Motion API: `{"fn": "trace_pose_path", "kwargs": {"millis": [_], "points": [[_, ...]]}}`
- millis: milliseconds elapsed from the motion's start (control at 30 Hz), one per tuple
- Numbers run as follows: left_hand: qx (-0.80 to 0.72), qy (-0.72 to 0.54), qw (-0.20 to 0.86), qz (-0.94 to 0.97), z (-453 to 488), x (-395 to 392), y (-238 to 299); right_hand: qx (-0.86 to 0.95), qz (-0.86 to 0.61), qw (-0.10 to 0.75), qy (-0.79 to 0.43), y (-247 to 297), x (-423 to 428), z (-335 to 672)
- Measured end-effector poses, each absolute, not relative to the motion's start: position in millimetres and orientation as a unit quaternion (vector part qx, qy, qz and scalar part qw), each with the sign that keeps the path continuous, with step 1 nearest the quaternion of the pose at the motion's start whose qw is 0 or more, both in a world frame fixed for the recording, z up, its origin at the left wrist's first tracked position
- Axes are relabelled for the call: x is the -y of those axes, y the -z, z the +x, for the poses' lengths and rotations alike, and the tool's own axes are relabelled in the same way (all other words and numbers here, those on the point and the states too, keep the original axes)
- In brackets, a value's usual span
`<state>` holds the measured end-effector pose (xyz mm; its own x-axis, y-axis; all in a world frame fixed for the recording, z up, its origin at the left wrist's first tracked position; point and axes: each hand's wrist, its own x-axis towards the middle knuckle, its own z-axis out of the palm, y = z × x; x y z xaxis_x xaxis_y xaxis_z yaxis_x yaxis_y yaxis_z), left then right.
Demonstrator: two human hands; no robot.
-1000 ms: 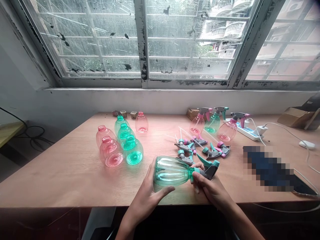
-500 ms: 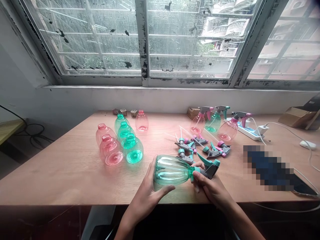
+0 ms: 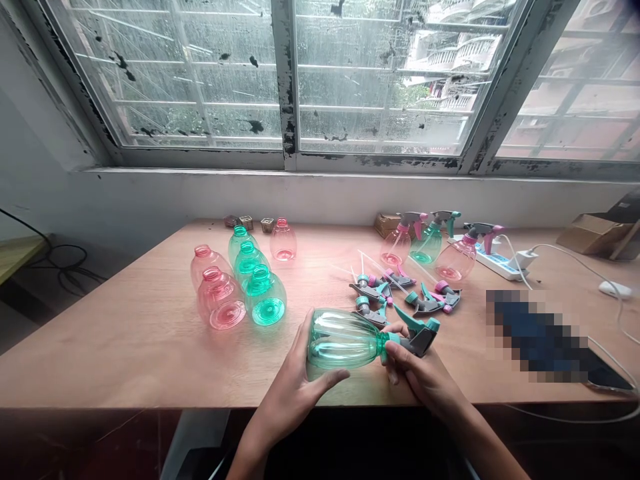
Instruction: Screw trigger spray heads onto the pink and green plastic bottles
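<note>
A clear green spray bottle (image 3: 343,340) lies sideways in the air over the table's front edge, its base to the left. My left hand (image 3: 300,380) cups that base, with the thumb along the underside. At the neck, the fingers of my right hand (image 3: 415,367) close round the teal collar of the grey and teal spray head (image 3: 423,333), which sits on the bottle's mouth. Just beyond the bottle lies a heap of loose spray heads (image 3: 373,297) in grey, teal and pink, with thin white tubes.
Several open green bottles (image 3: 267,303) and pink bottles (image 3: 223,303) stand at the left. Bottles with spray heads, such as a pink one (image 3: 455,260), stand at the back right near a power strip (image 3: 500,263). A blurred-out dark object (image 3: 540,337) and white cables lie at the right.
</note>
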<state>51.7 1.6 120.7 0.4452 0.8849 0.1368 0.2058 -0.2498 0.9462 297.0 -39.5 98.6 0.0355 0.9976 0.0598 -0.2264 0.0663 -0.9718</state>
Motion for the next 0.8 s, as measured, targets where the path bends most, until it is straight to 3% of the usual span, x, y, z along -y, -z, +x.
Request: {"fn": "trace_pose_path", "kwargs": {"millis": [800], "points": [[-0.394,-0.353,0.462,0.712,51.5,-2.0,-119.2,0.442,-0.432,0.575,-0.536,-102.7,39.7,295.8]]}}
